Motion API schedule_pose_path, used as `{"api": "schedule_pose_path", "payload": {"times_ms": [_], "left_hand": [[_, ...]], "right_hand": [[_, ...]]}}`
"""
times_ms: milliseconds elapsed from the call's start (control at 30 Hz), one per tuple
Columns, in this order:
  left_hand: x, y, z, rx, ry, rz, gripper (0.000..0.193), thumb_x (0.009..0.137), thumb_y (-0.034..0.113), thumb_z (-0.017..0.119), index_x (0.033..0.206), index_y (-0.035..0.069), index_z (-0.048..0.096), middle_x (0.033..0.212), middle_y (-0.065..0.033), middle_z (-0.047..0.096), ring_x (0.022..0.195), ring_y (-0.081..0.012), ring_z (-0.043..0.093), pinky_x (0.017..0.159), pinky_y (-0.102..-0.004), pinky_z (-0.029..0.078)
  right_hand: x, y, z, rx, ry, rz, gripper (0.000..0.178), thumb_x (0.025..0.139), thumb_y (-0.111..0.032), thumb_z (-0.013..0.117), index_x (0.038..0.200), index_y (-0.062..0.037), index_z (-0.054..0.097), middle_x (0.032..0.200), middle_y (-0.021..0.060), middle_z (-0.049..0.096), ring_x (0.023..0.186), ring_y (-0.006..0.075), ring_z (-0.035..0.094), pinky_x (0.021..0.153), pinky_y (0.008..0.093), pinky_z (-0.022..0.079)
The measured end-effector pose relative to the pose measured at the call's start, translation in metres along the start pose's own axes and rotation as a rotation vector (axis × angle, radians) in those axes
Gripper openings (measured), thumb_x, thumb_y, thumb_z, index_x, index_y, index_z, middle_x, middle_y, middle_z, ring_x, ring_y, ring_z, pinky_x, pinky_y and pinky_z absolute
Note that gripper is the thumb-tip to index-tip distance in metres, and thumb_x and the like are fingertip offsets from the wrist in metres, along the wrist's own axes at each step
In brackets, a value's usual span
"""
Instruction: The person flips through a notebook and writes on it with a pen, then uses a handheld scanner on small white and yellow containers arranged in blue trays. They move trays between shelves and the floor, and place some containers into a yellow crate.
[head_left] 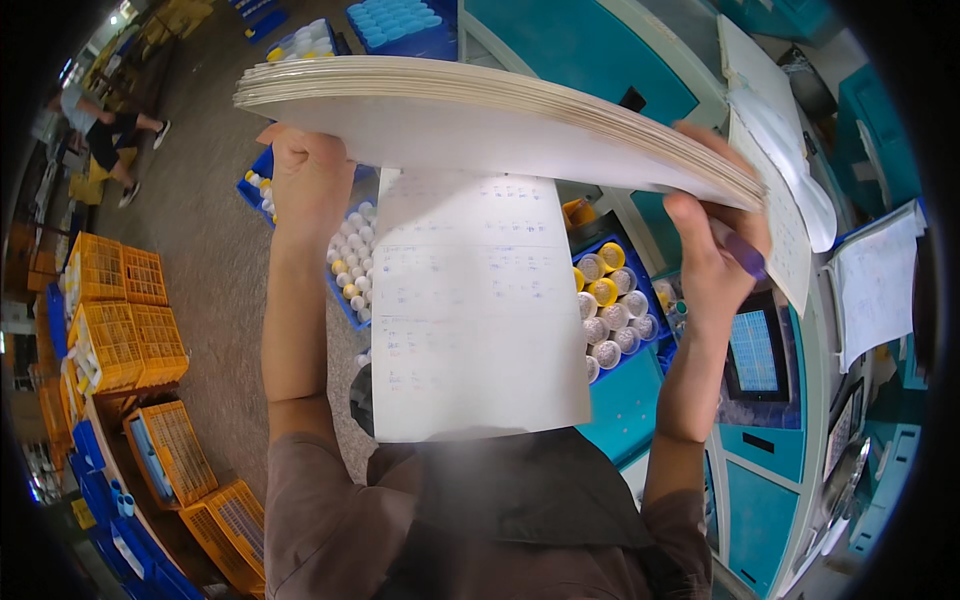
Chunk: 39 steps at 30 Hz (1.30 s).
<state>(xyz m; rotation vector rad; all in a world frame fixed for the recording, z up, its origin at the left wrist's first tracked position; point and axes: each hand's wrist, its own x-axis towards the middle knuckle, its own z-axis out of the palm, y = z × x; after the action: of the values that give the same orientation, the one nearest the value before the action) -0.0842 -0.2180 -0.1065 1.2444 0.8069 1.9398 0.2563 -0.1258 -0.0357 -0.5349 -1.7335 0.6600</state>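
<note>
An open ledger [480,405] spans the middle, its page, I'd say, mostly written on, the near end blank. The left hand [312,180] curls beneath the raised leaves [480,135], grip unclear; the right hand [712,268] pinches them, purple pen [744,256] alongside.

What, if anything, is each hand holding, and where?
Right hand: paper stack by its right end, plus a purple object, hold partly hidden. Left hand: at the stack's left end; grip can't be told.
</note>
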Motion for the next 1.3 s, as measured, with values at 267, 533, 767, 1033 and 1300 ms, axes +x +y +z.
{"api": "schedule_pose_path", "payload": {"times_ms": [267,533,767,1033,1300], "left_hand": [[-0.002,-0.029,0.025,0.458,0.143,-0.051,0.051,0.099,0.041,0.052,0.125,-0.002,0.055,0.125,-0.0125,0.058,0.11,-0.0238,0.058,0.094,-0.0388,0.047],[-0.058,-0.063,0.008,-0.357,0.368,-0.676,0.054,0.1,0.039,0.05,0.124,-0.009,0.05,0.123,-0.021,0.057,0.111,-0.0265,0.058,0.096,-0.0366,0.048],[-0.046,-0.041,0.026,-0.205,0.339,-0.542,0.017,0.093,0.017,0.064,0.089,0.001,0.063,0.08,-0.002,0.065,0.069,-0.0063,0.058,0.061,-0.0187,0.047],[-0.012,-0.008,0.042,-0.047,0.216,-0.471,0.012,0.091,0.015,0.065,0.087,0.003,0.064,0.081,-0.0021,0.065,0.068,-0.0052,0.057,0.059,-0.0182,0.045],[0.032,0.065,0.104,0.16,-0.087,-0.277,0.017,0.091,0.018,0.065,0.088,0.001,0.064,0.084,-0.0007,0.066,0.079,-0.0051,0.058,0.071,-0.0213,0.045]], "right_hand": [[0.003,0.01,0.005,0.094,0.045,0.079,0.018,0.083,-0.009,0.076,0.098,-0.0037,0.069,0.087,-0.0003,0.069,0.074,0.0046,0.058,0.065,0.0193,0.045],[0.016,0.035,0.008,0.185,0.29,0.271,0.02,0.095,-0.024,0.063,0.09,-0.006,0.056,0.064,-0.0037,0.043,0.056,0.0055,0.035,0.051,0.022,0.027],[0.016,0.067,-0.013,0.417,0.408,0.253,0.024,0.095,-0.031,0.062,0.09,-0.0087,0.053,0.065,-0.0038,0.036,0.058,0.0077,0.032,0.053,0.0229,0.028],[0.013,0.067,-0.029,0.6,0.549,0.228,0.023,0.097,-0.034,0.058,0.09,-0.0119,0.055,0.066,-0.0041,0.033,0.062,0.0091,0.03,0.058,0.0248,0.03],[0.029,0.076,-0.077,0.92,0.836,0.204,0.027,0.095,-0.035,0.06,0.095,-0.0082,0.059,0.065,-0.0059,0.039,0.056,0.0079,0.027,0.056,0.0225,0.03]]}}
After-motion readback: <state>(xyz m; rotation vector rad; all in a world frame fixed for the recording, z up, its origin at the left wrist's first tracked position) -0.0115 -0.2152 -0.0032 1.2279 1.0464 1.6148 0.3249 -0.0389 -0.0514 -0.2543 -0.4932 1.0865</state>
